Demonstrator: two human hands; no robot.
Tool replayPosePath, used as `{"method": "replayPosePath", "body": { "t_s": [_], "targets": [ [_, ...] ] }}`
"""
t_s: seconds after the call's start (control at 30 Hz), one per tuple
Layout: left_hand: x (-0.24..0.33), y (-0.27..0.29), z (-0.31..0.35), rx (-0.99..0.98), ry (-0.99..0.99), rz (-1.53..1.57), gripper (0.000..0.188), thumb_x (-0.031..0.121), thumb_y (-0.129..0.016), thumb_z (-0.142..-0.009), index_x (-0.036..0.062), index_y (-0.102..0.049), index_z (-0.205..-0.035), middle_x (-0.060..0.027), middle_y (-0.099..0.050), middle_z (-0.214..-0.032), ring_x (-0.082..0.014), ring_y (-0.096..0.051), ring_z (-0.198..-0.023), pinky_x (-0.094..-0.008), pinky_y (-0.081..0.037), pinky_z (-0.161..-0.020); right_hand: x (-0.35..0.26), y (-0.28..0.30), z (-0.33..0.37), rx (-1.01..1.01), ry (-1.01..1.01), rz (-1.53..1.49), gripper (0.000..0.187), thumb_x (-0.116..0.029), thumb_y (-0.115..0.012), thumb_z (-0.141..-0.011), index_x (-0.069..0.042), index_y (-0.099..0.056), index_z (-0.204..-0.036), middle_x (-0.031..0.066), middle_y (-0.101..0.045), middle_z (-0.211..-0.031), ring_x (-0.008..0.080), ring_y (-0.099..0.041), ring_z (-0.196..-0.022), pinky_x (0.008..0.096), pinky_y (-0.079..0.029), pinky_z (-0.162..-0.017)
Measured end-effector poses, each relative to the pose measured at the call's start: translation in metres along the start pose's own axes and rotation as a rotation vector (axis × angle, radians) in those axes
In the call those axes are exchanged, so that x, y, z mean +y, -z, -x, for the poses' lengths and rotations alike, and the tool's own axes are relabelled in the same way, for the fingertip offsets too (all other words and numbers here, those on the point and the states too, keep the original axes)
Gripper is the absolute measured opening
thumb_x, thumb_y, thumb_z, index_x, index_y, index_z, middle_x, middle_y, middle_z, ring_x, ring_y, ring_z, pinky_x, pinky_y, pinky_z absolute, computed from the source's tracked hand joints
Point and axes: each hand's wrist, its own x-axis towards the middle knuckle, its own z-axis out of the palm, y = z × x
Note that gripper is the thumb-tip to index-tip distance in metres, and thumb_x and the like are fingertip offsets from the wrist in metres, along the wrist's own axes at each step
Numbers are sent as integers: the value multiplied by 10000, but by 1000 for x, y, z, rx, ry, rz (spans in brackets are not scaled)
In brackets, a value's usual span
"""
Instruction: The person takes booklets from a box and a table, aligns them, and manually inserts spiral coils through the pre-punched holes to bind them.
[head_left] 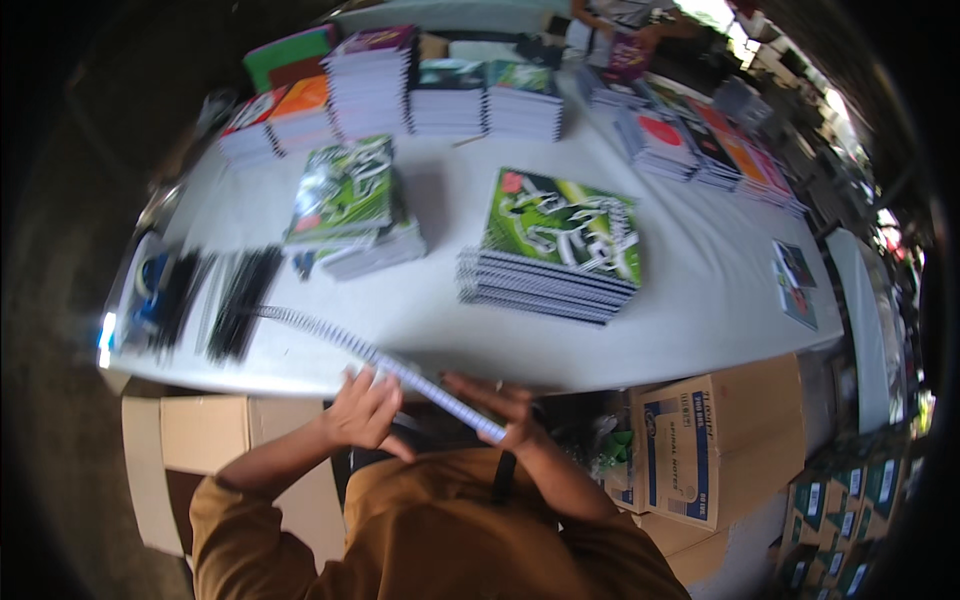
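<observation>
Near the table's front edge I hold a notebook [446,401] seen nearly edge-on, its bound edge slanting down to the right. A long spiral binding coil [310,325] runs along that edge and sticks out loose past its upper left end. My left hand [362,412] has its fingers bent against the notebook near where the coil comes out. My right hand [505,408] grips the lower right end, fingers laid along the far side. Beyond my hands sits a stack of green-covered spiral notebooks [560,235]. Farther left is another stack with similar green covers [345,190].
Bundles of dark coils [240,300] lie at the table's left, beside a blue tape roll [150,275]. Notebook stacks [370,85] line the back; more [660,140] stand at right. Open cardboard boxes [745,440] flank me below the table. Another person [630,30] handles a purple notebook.
</observation>
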Motion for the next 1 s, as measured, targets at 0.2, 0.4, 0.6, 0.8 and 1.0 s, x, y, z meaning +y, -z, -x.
{"method": "replayPosePath", "body": {
  "t_s": [0.2,0.4,0.6,0.8,1.0],
  "targets": [
    [6,-20,-26,-13,182,27,1008,749,-304,-780,-56,-147,-1366,-263,-209,-1411,-460,-219,-1283,-641,-150,-1005,4,-8,11,20,70,86,440,-101,-664,-731,-30,-579,-1157,94,-602,-1150,230,-607,-999,353,-476,-864],
    [12,-30,-15,-30,233,186,1080,791,-352,-720,-46,-171,-1378,-280,-209,-1405,-534,-210,-1240,-639,-178,-1000,6,-7,17,3,72,88,458,-101,-674,-715,-25,-577,-1156,93,-582,-1182,241,-596,-1022,370,-466,-877],
    [21,-12,-31,-81,-57,-63,972,780,-315,-746,42,-294,-1378,-368,-222,-1352,-525,-227,-1253,-656,-179,-975,15,-3,21,74,12,114,457,-41,-676,-709,-5,-569,-1152,119,-607,-1127,267,-611,-988,359,-499,-817],
    [18,-21,-52,6,171,69,980,780,-358,-728,-7,-372,-1312,-364,-328,-1287,-490,-363,-1178,-581,-342,-922,3,-9,11,70,-9,124,412,-36,-677,-722,-7,-582,-1121,135,-628,-1070,281,-631,-933,364,-505,-791],
    [40,-17,-60,-139,60,219,854,677,-434,-781,-31,-408,-1258,-189,-499,-1186,-300,-498,-1063,-432,-434,-874,3,-14,8,96,13,85,390,17,-598,-757,-22,-572,-1145,131,-633,-1065,276,-632,-939,351,-512,-791]
  ]
}}
